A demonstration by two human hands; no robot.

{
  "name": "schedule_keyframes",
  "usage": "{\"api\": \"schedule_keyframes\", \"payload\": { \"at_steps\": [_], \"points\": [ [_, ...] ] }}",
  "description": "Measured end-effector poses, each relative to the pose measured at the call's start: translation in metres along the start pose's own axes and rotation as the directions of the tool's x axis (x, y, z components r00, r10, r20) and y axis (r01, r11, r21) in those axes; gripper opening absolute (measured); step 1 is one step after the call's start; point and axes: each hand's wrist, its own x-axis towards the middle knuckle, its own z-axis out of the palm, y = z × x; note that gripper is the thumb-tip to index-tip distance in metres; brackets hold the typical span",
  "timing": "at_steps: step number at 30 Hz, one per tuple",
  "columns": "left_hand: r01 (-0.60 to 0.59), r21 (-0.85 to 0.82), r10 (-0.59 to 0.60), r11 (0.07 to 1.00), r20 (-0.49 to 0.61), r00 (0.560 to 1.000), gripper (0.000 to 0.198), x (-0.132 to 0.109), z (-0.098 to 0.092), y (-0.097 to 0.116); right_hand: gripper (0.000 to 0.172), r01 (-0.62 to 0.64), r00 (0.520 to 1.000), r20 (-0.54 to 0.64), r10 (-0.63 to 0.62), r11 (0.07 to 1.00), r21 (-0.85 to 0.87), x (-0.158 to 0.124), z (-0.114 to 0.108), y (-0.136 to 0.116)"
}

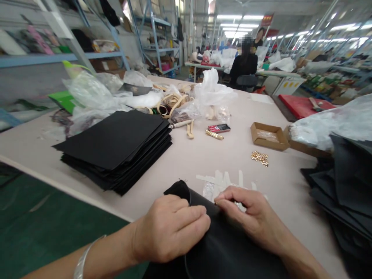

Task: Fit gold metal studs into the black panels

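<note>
My left hand [177,228] is closed on a black sheet [232,248], holding it near its folded-over edge. The sheet looks like leather or fabric and curves over the table's front edge. Thumb and forefinger of my right hand [250,213] pinch a tiny gold-coloured piece [216,203] against or just above the sheet; its exact kind is too small to make out. Behind my right hand, white strips [222,179] lie on the table. Farther off is a small heap of gold metal pieces [260,158].
A stack of black sheets [113,143] lies left, another black pile [345,193] right. Beyond are a red phone [219,128], a gold chain-like strip [214,135], an open cardboard box [270,136], plastic bags [213,89] and a red board [302,105]. A person [244,66] sits farther back.
</note>
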Motion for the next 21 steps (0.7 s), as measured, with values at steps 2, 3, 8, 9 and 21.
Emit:
{"api": "schedule_keyframes", "payload": {
  "at_steps": [2, 3, 8, 9, 21],
  "points": [
    [0.011, -0.022, -0.011, 1.000, 0.010, 1.000, 0.013, -0.003, -0.001, 0.003, 0.018, 0.033, 0.999, 0.033, -0.034, 0.999, 0.025, -0.005, 0.010, -0.012],
    [0.019, -0.032, -0.019, 0.999, 0.015, 1.000, 0.013, -0.005, -0.001, 0.005, 0.017, 0.045, 0.998, 0.043, -0.046, 0.999, 0.026, -0.007, 0.013, -0.015],
    [0.064, -0.092, -0.066, 0.994, -0.009, 0.998, 0.013, -0.011, -0.002, 0.012, 0.018, 0.105, 0.994, 0.035, -0.105, 0.994, 0.009, -0.014, 0.022, -0.016],
    [0.074, -0.104, -0.076, 0.992, -0.013, 0.997, 0.014, -0.012, -0.002, 0.014, 0.018, 0.112, 0.993, 0.028, -0.112, 0.994, 0.010, -0.016, 0.024, -0.016],
    [0.124, -0.219, -0.131, 0.968, -0.016, 0.991, 0.014, -0.016, 0.004, 0.018, 0.017, 0.155, 0.987, -0.057, -0.150, 0.984, 0.091, -0.028, 0.035, -0.012]
  ]
}}
